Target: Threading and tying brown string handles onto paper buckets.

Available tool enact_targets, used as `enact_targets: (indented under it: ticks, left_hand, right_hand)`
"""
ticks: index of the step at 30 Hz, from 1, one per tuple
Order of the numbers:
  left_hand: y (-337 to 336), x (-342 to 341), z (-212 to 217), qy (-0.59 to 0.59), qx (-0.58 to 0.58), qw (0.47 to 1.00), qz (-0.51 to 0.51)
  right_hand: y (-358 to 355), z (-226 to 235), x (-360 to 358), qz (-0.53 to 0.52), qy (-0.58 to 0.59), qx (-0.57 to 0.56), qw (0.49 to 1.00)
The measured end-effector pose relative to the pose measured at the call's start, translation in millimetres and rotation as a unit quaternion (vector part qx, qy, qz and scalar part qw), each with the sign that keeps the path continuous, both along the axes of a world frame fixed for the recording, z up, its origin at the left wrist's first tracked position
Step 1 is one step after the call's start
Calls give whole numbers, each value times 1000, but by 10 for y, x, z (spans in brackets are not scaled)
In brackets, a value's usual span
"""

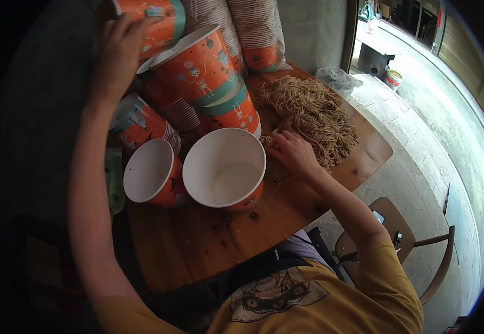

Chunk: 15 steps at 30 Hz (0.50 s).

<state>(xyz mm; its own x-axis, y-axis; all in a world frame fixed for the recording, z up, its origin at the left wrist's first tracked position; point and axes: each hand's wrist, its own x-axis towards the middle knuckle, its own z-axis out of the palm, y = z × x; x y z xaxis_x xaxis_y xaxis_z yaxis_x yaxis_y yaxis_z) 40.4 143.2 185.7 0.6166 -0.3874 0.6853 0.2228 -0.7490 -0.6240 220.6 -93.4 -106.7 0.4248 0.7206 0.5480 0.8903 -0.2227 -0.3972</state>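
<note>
Head view: one tapered bucket (161, 29), smooth orange with teal band, upper left of frame; rim toward frame left, long axis roughly level; left hand (115, 55) on its wall (clamped or resting, cannot tell). One noodle heap (311, 114), tangled brown strands, right of centre, long axis slanting down rightward; right hand (295, 153) at its lower left edge, fingers curled, grip cannot be told. Grained wooden table (197, 245) beneath

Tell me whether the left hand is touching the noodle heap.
Apart. The head view shows the left hand up at an orange tub, while the noodle heap lies farther right, with other tubs between them.
</note>
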Motion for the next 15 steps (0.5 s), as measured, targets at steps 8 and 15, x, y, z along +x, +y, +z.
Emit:
enact_targets:
  ticks: [8,15]
  left_hand:
    - [-302,-1490,-155,-40,-209,966,148]
    - [-1229,-2846,-795,-4,-458,869,187]
  right_hand:
    - [-229,133,124,43,113,85,989]
    - [-567,685,10,172,452,226,846]
